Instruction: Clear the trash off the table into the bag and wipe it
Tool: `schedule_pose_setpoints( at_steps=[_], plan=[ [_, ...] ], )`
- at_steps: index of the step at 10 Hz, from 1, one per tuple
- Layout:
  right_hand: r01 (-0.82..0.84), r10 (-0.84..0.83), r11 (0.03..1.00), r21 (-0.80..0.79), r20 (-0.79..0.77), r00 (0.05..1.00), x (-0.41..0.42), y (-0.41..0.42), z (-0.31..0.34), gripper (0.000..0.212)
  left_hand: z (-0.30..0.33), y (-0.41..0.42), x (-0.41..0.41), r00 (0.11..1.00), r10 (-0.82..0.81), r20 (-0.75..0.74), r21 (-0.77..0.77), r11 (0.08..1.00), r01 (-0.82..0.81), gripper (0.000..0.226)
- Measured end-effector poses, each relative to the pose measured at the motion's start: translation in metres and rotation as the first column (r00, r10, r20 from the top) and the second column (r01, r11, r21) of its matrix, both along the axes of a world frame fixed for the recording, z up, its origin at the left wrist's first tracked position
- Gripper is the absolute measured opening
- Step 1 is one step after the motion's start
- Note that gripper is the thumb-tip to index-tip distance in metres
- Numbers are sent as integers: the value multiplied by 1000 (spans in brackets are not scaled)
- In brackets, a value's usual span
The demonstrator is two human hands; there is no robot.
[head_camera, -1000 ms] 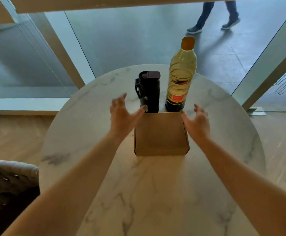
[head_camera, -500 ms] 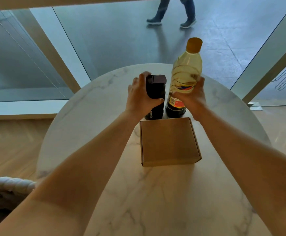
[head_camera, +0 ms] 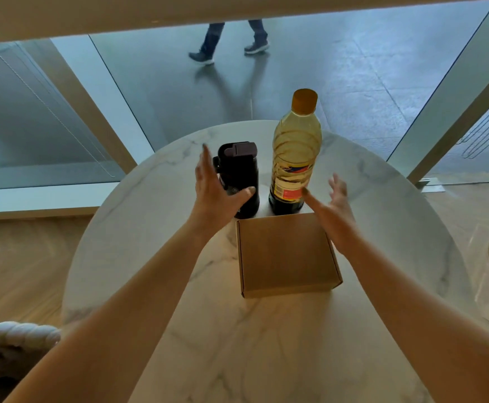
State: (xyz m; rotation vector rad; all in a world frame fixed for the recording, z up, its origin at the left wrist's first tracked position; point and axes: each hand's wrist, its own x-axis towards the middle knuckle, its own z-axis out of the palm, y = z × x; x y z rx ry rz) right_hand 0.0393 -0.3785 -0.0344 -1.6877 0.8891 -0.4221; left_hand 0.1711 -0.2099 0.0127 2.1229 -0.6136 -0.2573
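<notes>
A: Left hand (head_camera: 217, 190), fingers spread, thumb touching the black flip-lid flask (head_camera: 241, 177) near the tabletop's (head_camera: 138, 228) far edge. Holding nothing.

B: Next, the plastic bottle of yellow liquid (head_camera: 295, 152), upright, just beside the flask. Cardboard box (head_camera: 287, 254) closed, mid-tabletop, in front of both.

A: Right hand (head_camera: 335, 210), also splayed, apart from the bottle, above the box's far right corner. No bag or cloth in view.

B: Judgement: pick the trash first. Grip the bottle low on its label; it's tall and would tip. The box wants both palms on its sides.
</notes>
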Motion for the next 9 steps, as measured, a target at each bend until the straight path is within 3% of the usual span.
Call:
schedule_pose_setpoints(
  at_steps=[1, 2, 3, 5, 7, 9],
  plan=[
    [183, -179, 981, 66, -54, 982, -24, 6, -23, 70, -26, 15, -24, 944, 229, -238, 57, 973, -222, 77],
    [205, -193, 970, 130, -100, 976, -28, 21, -30, 54, -50, 30, -45, 901, 230, -367, 179, 968, -174, 38],
    [194, -181, 968, 161, -91, 979, -22, 32, -30, 52, -53, 39, -57, 871, 182, -457, 124, 982, -140, 25],
    [161, -148, 972, 168, -88, 985, -8, 47, -31, 53, -56, 56, -47, 904, 238, -354, 152, 969, -195, 28],
    [160, -152, 970, 184, -56, 987, -20, 43, -25, 51, -51, 65, -52, 871, 162, -465, 133, 985, -112, 33],
    [42, -37, 999, 29, -134, 990, -50, 52, -20, 45, -54, 83, -73, 948, 132, -289, 241, 969, -61, 39]
  ],
)
